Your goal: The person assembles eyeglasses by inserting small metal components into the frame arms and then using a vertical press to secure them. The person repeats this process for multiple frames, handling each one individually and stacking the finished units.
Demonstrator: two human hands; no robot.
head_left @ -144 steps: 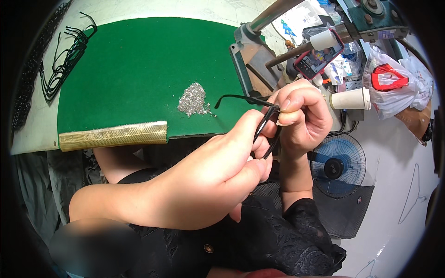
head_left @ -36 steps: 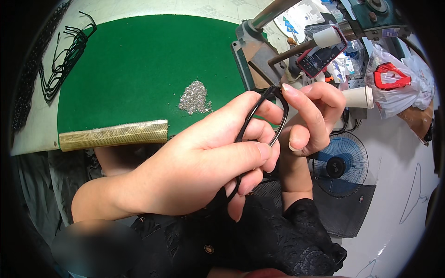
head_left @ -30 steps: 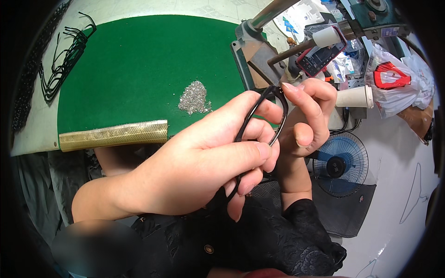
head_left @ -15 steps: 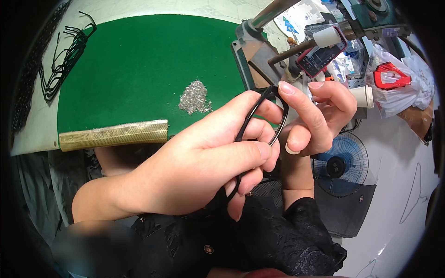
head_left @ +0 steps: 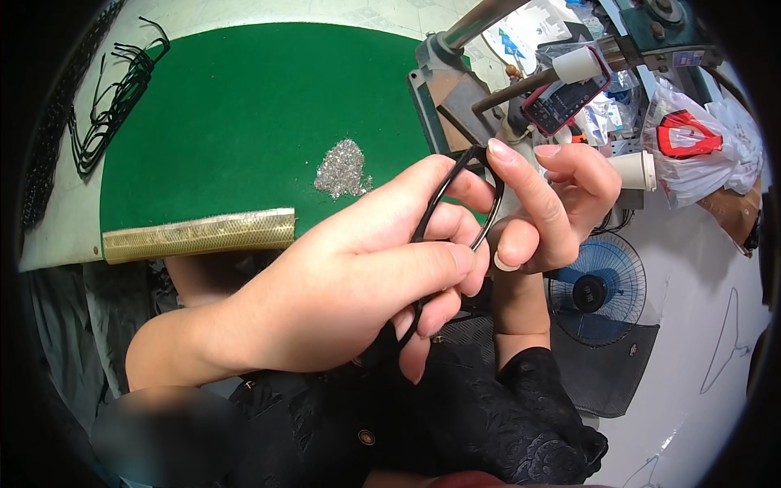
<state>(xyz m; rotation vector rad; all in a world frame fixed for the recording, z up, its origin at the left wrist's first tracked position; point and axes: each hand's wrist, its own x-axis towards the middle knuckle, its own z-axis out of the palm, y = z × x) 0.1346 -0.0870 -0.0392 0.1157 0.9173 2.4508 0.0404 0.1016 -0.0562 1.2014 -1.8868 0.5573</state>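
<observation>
My left hand [head_left: 325, 285] is closed on a black eyeglass frame [head_left: 440, 192], its thumb pressing the lower part of the glossy rim and its fingers curled behind. One rim loop shows tilted above the thumb; much of the rest is covered by my fingers. My right hand [head_left: 561, 203] has its fingers bent and apart, with one fingertip touching the frame's upper corner. No other thing is visible between those fingers. Beyond my left hand lies a pile of tiny silvery metal pieces [head_left: 342, 169] on a green mat [head_left: 228, 106].
A gold patterned strip [head_left: 199, 236] covers part of the mat's near edge. Thin black eyeglass parts [head_left: 130, 98] lie at the left. A metal machine [head_left: 455, 98] stands at the back right, beside a phone [head_left: 567, 102] and a white cup [head_left: 634, 171]. A fan [head_left: 590, 293] is below right.
My right hand has shifted very slightly left, and its curled finger has lifted a little. My left hand keeps nearly the same hold on the eyeglass frame.
</observation>
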